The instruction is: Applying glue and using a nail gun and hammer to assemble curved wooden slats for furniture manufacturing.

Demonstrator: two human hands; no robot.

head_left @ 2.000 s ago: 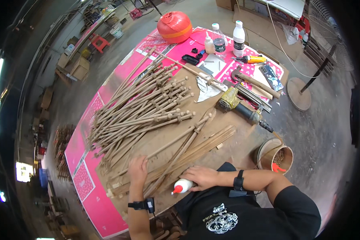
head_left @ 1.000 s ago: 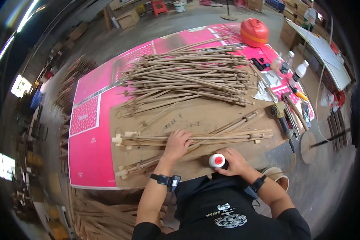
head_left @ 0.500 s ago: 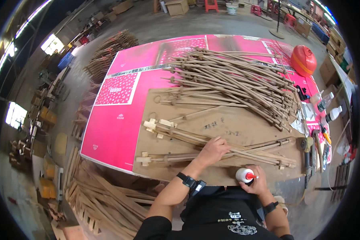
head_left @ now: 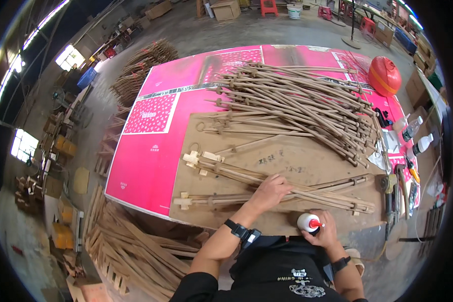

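Bottle, white with a red nozzle (head_left: 315,223), sits in the curled grasp of the right hand (head_left: 323,229) at the near edge of the table (head_left: 141,176); from my remote view I cannot tell whether its base touches the brown board (head_left: 332,163). The left hand (head_left: 272,190), farther away and to the left, bends its fingers over a set of slender wooden sticks (head_left: 231,174), touching them; whether it pinches one, I cannot tell. These sticks pass under that hand and cross a second set (head_left: 216,200) to the right of it. I judge the step to be steadying the sticks with the bottle held ready. Any next move calls for a settled left hand and a carefully aimed nozzle, which now points rightward, away from the sticks.
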